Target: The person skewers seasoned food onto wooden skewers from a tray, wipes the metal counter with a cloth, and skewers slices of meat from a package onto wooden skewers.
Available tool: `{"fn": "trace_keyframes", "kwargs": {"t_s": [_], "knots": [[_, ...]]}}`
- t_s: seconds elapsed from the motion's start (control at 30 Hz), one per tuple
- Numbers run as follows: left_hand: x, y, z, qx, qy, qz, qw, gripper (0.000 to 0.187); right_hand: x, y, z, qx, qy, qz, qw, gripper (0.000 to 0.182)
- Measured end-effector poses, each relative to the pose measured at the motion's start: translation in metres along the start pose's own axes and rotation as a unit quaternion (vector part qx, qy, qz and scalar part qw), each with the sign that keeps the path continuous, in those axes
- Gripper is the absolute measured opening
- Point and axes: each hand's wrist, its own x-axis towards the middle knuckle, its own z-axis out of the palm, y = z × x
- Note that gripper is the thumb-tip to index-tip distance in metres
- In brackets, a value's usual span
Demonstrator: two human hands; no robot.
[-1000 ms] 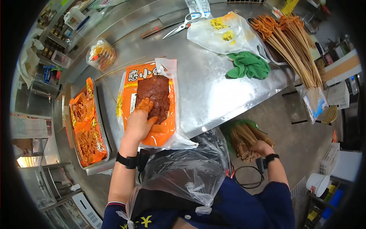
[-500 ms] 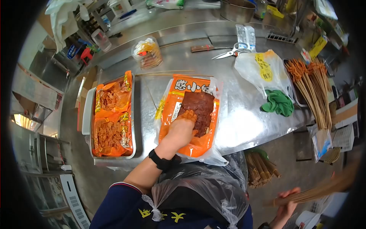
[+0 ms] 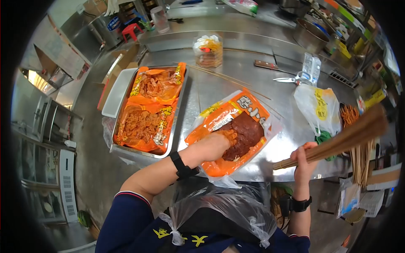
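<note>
My left hand rests on an orange food packet that lies on a clear bag. Its curled fingertips look orange and press against a dark red-brown slab on the packet; whether they hold anything is hidden. My right hand grips a thick bundle of thin wooden skewers, raised and slanting over the table's right front. To the left, a metal tray carries two opened orange packets of reddish shredded food.
Beyond the slab lie loose skewers, scissors and a wooden-handled tool. A clear tub stands at the back. On the right are a plastic bag, a green cloth and food-tipped skewers.
My right hand has come up from below the table's right edge with the skewer bundle. The view has shifted, and the packet under my left hand now sits more tilted.
</note>
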Motion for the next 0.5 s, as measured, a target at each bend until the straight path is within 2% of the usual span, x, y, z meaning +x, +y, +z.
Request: {"fn": "trace_keyframes", "kwargs": {"t_s": [0.07,0.13,0.17,0.2,0.23,0.27,0.3,0.33,0.37,0.4,0.47,0.5], "knots": [[-0.005,-0.009,0.002,-0.001,-0.020,0.015,1.000,0.032,0.007,0.003,0.012,-0.065,-0.014,-0.024,0.997,0.025],[-0.009,-0.014,0.005,-0.029,0.114,0.132,0.984,0.043,0.016,-0.017,0.032,-0.034,-0.007,-0.034,0.999,0.027],[-0.011,-0.011,0.003,-0.030,0.113,0.129,0.985,0.043,0.020,-0.029,0.038,-0.006,0.001,-0.049,0.999,0.029],[-0.013,-0.004,-0.003,-0.088,0.148,0.108,0.979,0.041,0.019,-0.034,0.034,-0.005,-0.001,-0.048,0.999,0.029],[-0.016,0.002,-0.010,-0.144,0.181,0.086,0.969,0.040,0.016,-0.037,0.027,-0.033,-0.070,0.016,0.997,0.030],[-0.021,0.010,-0.018,-0.143,0.180,0.083,0.970,0.040,0.012,-0.040,0.023,-0.059,-0.137,0.081,0.985,0.031],[-0.026,0.019,-0.024,-0.313,0.188,-0.021,0.931,0.038,0.006,-0.042,0.020,-0.132,-0.204,0.159,0.957,0.029],[-0.028,0.026,-0.024,-0.471,0.190,-0.123,0.853,0.036,0.000,-0.040,0.019,-0.121,-0.258,0.278,0.918,0.028],[-0.024,0.024,-0.010,-0.586,0.247,-0.116,0.763,0.033,-0.012,-0.027,0.017,-0.076,-0.278,0.349,0.892,0.028],[-0.020,0.020,-0.002,-0.588,0.246,-0.118,0.761,0.033,-0.021,-0.020,0.017,-0.090,-0.311,0.402,0.857,0.028],[-0.016,0.012,0.008,-0.748,0.234,-0.122,0.609,0.032,-0.041,-0.005,0.018,-0.045,-0.328,0.477,0.814,0.026],[-0.013,0.017,0.008,-0.741,0.249,-0.154,0.604,0.028,-0.049,-0.001,0.018,-0.014,-0.325,0.499,0.803,0.026]]}}
